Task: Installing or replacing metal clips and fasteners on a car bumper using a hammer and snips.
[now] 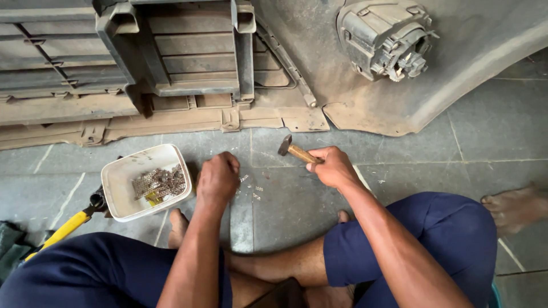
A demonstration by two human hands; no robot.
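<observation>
— Hammer (pixel 294 150) first: where are you keeping it?

— You are gripping its wooden handle in your right hand (pixel 334 168), fingers wrapped tight around the lower part of the shaft. The dark metal head is pointing up and away from you, hovering just above the grey tiled floor (pixel 491 131), near the edge of the dusty car bumper (pixel 399 108) that is lying along the far side.

— And the left hand?

— Your left hand (pixel 217 178) is resting knuckles-up on the floor between your knees, fingers curled together into a loose fist. Whether it is pinching anything underneath, I cannot tell; the fingertips are hiding from view. Small metal bits (pixel 251 188) are lying scattered on the tiles just beside it, between the two hands.

— What else is sitting around you?

— A white square tub (pixel 123 182) is standing just to the left of your left hand, holding a heap of small metal fasteners (pixel 162 182) and something yellow. A yellow-handled tool (pixel 68 227) is lying against the tub's near-left corner. A bare foot (pixel 514 206) is showing at the right edge of the floor.
</observation>
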